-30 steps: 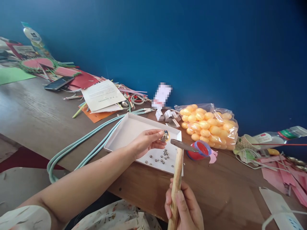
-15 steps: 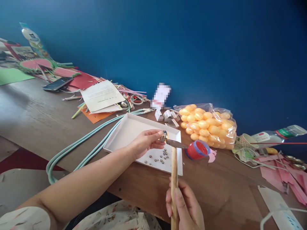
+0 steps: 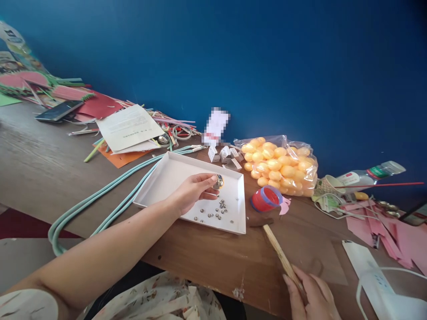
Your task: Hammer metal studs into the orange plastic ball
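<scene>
My left hand (image 3: 195,191) pinches a shiny silver ball (image 3: 218,181) between thumb and fingers, above a shallow white box tray (image 3: 160,178). Several small silvery beads (image 3: 222,205) lie loose in the near right part of that tray. In my right hand (image 3: 313,295) is a hammer (image 3: 279,249), gripped near the end of its wooden handle. Its dark, thin head is low over the table, just right of the tray's corner; whether it touches the wood I cannot tell. A red cup-like roll with blue rims (image 3: 267,198) lies beyond the hammer head.
Behind the tray sit small white folded cards (image 3: 225,154) and a clear bag of orange balls (image 3: 283,166). Mint-green cords (image 3: 110,191) loop at left, near papers (image 3: 130,128) and a phone (image 3: 59,111). A bottle (image 3: 363,177) and white power strip (image 3: 370,271) are at right.
My right hand has swung the hammer right and down, away from the silver ball to beside the tray. My left hand still holds the ball. The view has shifted slightly right.
</scene>
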`<state>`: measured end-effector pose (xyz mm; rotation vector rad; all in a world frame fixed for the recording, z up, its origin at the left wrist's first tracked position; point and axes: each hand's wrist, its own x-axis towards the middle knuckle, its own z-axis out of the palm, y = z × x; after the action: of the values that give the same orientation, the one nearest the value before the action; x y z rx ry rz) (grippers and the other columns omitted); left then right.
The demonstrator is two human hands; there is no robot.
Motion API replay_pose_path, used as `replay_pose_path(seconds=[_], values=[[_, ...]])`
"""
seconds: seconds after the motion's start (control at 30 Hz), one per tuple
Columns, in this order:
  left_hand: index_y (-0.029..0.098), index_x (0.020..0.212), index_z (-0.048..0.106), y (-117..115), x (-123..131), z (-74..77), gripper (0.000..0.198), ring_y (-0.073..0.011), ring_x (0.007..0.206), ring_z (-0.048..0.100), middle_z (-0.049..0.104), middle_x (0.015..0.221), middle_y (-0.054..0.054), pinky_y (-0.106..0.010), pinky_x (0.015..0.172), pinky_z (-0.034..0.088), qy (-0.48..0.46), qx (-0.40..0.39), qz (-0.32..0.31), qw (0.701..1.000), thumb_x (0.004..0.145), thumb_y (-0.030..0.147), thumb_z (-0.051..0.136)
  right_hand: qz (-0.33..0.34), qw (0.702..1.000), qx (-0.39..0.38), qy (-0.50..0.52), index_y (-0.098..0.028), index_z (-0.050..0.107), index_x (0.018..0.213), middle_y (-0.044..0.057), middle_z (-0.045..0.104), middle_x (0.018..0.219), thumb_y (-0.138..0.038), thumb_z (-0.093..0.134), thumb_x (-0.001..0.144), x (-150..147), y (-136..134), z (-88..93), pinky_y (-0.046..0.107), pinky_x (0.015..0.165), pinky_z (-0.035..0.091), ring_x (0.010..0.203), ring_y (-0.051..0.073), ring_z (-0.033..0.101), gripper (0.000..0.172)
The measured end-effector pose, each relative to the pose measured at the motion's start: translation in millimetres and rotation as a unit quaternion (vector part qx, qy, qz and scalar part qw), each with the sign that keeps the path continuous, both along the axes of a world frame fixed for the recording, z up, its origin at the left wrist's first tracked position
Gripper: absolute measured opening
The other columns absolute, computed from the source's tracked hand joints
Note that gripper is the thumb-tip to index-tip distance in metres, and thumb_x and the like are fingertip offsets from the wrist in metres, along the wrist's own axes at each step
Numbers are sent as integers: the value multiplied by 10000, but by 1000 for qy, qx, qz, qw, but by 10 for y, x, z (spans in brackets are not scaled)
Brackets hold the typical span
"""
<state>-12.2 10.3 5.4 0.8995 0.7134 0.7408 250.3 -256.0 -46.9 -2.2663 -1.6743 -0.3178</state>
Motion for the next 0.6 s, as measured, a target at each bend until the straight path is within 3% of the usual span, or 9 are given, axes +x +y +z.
replay_pose_path(seconds=[0.13,0.27,0.47,0.6], values=[[123,937,679,-5,3,6,337,-131,749,610,652,931,-84,-263,672,528,16,6,1,1000,743,397,709,-18,998,30,-54,-169,657,968,130,673,875,-482,381,894,-23,57,36,430,690,495,750,292,644,424],[131,950,676,-2,11,-26,358,-135,762,611,647,946,-85,-258,670,528,21,19,3,1000,736,416,710,-52,994,88,-30,-149,678,972,148,673,937,-450,397,901,-230,277,202,449,800,458,868,307,618,418],[134,950,673,3,11,-65,388,-142,776,608,647,960,-88,-271,682,521,26,48,-4,998,735,456,695,75,986,122,80,-205,688,964,80,677,947,-311,508,891,-705,842,457,347,848,441,886,215,602,221],[132,945,670,1,30,-42,431,-143,763,610,651,915,-79,-266,668,518,41,45,7,998,697,480,718,119,990,22,66,-224,698,917,53,682,898,-254,511,884,-886,1240,546,325,779,429,848,209,585,191]])
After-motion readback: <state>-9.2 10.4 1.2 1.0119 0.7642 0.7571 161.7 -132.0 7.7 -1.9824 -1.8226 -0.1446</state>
